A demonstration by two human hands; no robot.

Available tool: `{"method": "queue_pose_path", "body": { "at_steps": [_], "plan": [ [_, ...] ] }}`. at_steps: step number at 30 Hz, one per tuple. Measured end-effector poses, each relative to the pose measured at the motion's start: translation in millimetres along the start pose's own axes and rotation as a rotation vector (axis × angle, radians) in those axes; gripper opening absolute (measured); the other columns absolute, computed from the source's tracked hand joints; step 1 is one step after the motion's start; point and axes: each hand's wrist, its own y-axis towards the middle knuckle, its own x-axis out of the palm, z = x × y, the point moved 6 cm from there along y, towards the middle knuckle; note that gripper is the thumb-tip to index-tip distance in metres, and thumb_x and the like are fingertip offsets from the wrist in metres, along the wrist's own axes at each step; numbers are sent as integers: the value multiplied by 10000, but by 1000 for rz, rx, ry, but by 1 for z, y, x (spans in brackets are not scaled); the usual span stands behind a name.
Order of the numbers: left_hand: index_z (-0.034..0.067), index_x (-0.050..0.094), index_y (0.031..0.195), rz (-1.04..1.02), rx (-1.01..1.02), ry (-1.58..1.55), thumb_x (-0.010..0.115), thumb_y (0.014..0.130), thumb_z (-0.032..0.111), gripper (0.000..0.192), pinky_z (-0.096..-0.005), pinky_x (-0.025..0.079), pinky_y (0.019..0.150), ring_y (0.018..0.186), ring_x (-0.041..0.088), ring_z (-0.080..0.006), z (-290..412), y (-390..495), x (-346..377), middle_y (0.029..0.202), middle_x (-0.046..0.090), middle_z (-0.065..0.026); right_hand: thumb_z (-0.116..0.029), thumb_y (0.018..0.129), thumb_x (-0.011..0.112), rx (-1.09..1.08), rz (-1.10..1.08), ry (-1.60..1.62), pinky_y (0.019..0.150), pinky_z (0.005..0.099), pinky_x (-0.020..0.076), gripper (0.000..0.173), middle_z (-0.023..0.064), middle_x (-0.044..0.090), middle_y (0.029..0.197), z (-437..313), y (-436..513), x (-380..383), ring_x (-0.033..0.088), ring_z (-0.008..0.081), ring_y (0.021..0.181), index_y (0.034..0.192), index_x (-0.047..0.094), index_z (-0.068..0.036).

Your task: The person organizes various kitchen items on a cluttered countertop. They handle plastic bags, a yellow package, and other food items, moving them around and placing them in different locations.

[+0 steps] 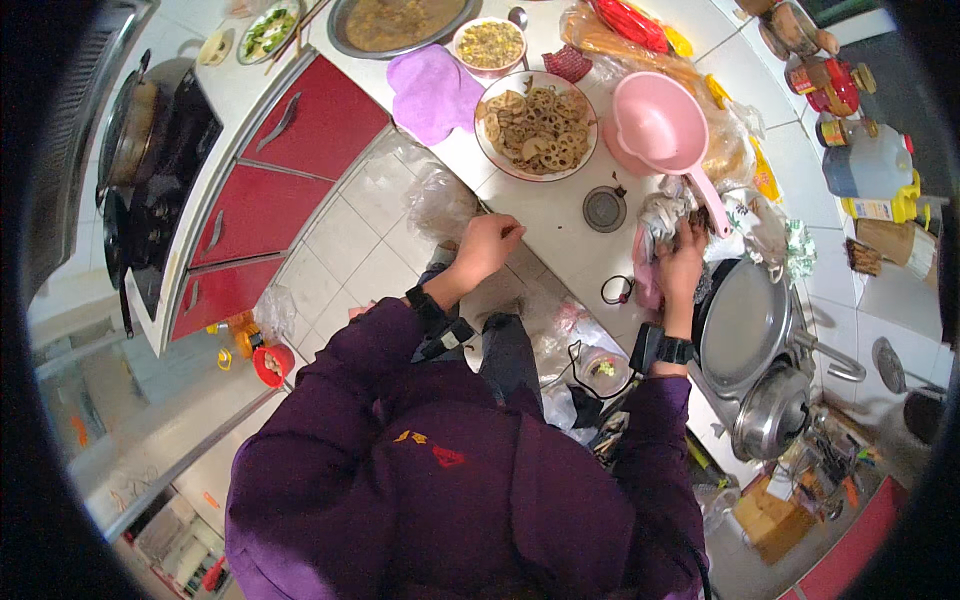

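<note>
My left hand (486, 246) hangs beside the counter's front edge, fingers curled in, with nothing seen in it. Over at the right, my right hand (681, 264) reaches across the counter onto a crumpled grey and pink cloth (649, 251). Its fingertips touch the folds; whether they grip is hidden. A dark hair tie (617, 289) and a round dark lid (604, 209) lie to the left of that cloth. Just above it, the handle of a pink plastic ladle (660, 124) slants down. A plate of sliced lotus root (536, 124) sits farther back.
A sink (746, 326) with a metal faucet (832, 356) and a lidded steel pot (772, 412) are at the right. A purple cloth (435, 94), a bowl of food (490, 46) and a large metal basin (401, 22) stand at the back. A wok (131, 135) rests on the stove.
</note>
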Motion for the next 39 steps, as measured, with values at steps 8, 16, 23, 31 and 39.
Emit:
{"method": "queue_pose_path", "body": {
  "at_steps": [8,16,23,31,39],
  "plan": [
    [40,641,900,-221,68,-209,572,778,146,176,-313,471,685,747,611,-229,-23,16,-12,818,639,-124,-97,707,619,303,-97,101,574,392,464,179,175,609,774,-26,-83,-9,597,312,644,885,621,-77],
    [35,640,882,-521,285,-204,588,760,128,163,-297,460,634,669,595,-181,8,12,-5,739,633,-106,-58,694,559,527,-77,34,652,432,468,197,202,549,864,-46,-112,46,566,370,737,886,547,-17],
    [32,636,884,-581,267,-141,594,769,124,153,-271,455,652,688,585,-162,25,11,13,785,636,-93,-22,678,604,468,75,357,608,345,480,251,177,586,820,-71,-83,48,604,261,662,929,596,-17],
    [29,634,909,-592,203,-59,589,772,134,178,-283,463,699,779,611,-197,50,5,42,847,639,-105,-108,686,647,767,289,85,681,380,454,233,150,602,830,21,-119,-53,575,314,757,900,618,-21],
    [35,621,947,-519,347,-90,609,759,145,219,-302,467,696,783,612,-208,122,-16,106,848,633,-114,-258,577,794,320,424,428,962,360,323,725,201,389,1260,108,23,-80,384,297,1153,1156,469,31]
  ]
}}
